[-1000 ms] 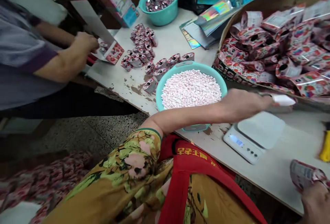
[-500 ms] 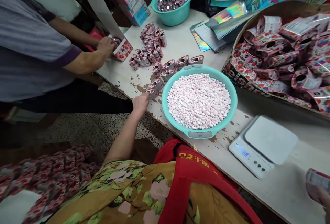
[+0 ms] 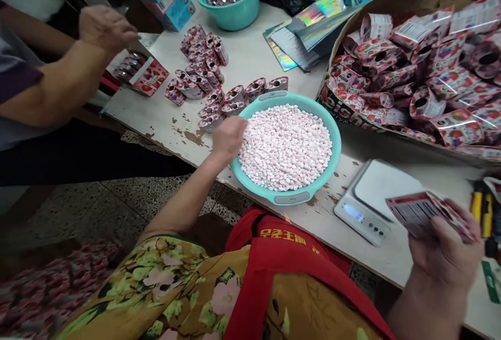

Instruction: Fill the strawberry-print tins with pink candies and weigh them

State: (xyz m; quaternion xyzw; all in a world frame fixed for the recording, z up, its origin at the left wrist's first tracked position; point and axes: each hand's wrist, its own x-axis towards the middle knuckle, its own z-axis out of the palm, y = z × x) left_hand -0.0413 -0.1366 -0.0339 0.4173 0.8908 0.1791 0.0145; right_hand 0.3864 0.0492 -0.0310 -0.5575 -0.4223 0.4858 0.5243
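My left hand point(image 3: 229, 139), fingers curled together and slightly blurred, is at the left rim of a teal basin point(image 3: 282, 199). Whatever may be between its fingertips is hidden. Small pale pink and white candies point(image 3: 287, 147) fill the basin. To the right of a white kitchen scale point(image 3: 381, 191), my right hand point(image 3: 446, 248) grips a flat, strawberry-printed candy container point(image 3: 417, 214), tilted in the air. Several oval containers of the same print point(image 3: 209, 120) stand upright left of the basin, with dark holes in their tops.
A cardboard box point(image 3: 332, 102) heaped with printed containers takes up the right back. Behind, a second teal basin point(image 3: 230, 13) holds shiny round lids. At left a co-worker's hand point(image 3: 105, 26) is above an open printed carton point(image 3: 151, 76). Yellow-handled tools point(image 3: 481, 207) lie far right.
My left hand has left the standing containers and moved right to the basin rim. My right hand has come further into view with its container. The co-worker's hand has lifted from the carton.
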